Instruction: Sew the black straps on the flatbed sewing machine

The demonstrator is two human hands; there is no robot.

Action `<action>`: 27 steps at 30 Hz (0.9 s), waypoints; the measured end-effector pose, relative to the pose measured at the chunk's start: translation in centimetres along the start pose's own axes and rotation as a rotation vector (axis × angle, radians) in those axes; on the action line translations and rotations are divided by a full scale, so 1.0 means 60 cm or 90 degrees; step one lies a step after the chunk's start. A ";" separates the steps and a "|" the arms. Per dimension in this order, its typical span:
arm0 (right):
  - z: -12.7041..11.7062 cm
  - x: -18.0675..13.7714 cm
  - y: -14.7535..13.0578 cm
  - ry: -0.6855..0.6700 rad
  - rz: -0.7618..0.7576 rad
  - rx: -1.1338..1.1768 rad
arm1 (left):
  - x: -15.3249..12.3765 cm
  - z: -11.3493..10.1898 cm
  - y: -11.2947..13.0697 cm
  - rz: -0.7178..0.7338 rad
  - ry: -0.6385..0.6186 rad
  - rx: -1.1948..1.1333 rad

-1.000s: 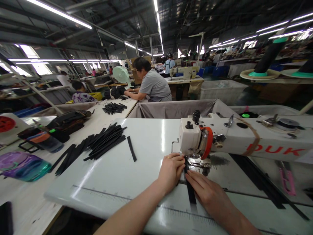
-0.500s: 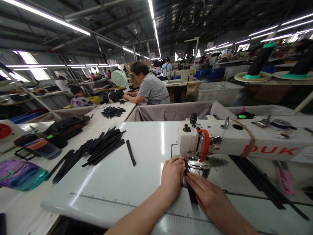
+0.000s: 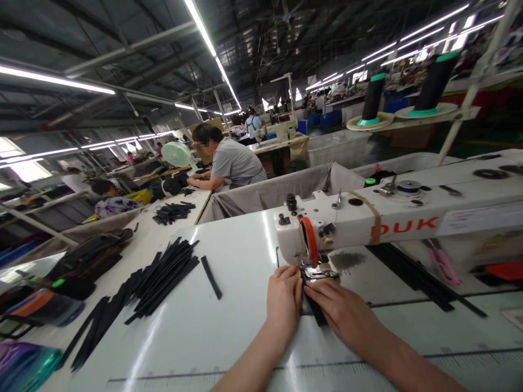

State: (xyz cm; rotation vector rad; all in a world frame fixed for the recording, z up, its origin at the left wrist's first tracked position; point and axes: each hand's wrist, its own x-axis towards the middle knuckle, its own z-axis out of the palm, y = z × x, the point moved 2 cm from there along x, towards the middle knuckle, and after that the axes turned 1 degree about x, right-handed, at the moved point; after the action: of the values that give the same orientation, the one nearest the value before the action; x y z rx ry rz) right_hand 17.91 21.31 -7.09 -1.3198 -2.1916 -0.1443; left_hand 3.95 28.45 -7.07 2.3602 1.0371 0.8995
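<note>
A black fabric strip (image 3: pixel 315 311) lies at the front of the white sewing machine (image 3: pixel 343 226), its far end by the metal presser area (image 3: pixel 316 271). On its left side my left hand (image 3: pixel 284 296) has curled fingers pressed together against the strip, close to the needle area. From the right, my right hand (image 3: pixel 343 305) pinches the strip's near part, fingers held together. Both hands rest low over the machine bed, and their fingertips partly hide the strip. A single black strip (image 3: pixel 211 277) lies apart to the left, beside a pile of similar strips (image 3: pixel 167 280).
More black strips (image 3: pixel 412 275) lie under the machine arm, near pink-handled snips (image 3: pixel 443 264). Thread cones (image 3: pixel 372 100) stand behind on the right. At far left is a purple-and-teal container (image 3: pixel 35 362). A co-worker in a grey shirt (image 3: pixel 237 163) sits beyond the cloth-lined bin (image 3: pixel 269 190).
The camera view has turned right and tilted, so the surroundings appear further left. Both hands stay on the strip by the needle, with my right fingers slightly nearer the presser area.
</note>
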 end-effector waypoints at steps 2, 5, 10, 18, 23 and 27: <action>-0.003 -0.001 0.005 -0.007 0.015 0.050 | 0.001 -0.001 0.000 0.005 -0.001 -0.005; -0.010 -0.006 0.009 -0.015 0.031 0.129 | 0.000 -0.002 0.000 -0.002 0.001 -0.008; -0.012 -0.011 0.013 -0.017 0.039 0.218 | -0.002 -0.003 0.000 0.000 0.000 -0.008; -0.009 -0.004 0.020 -0.039 0.038 0.105 | -0.004 -0.004 -0.001 -0.004 0.003 -0.005; 0.002 0.004 0.025 -0.045 0.037 -0.003 | -0.006 -0.003 0.001 -0.007 0.004 0.007; 0.011 0.007 0.027 -0.042 0.047 -0.059 | -0.006 -0.002 0.003 -0.008 0.002 0.024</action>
State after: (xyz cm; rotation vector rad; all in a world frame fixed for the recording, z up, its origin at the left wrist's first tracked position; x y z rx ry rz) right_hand 18.83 22.69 -7.72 -1.4747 -2.2097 -0.1790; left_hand 3.75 28.10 -7.01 2.3814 1.0790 0.8873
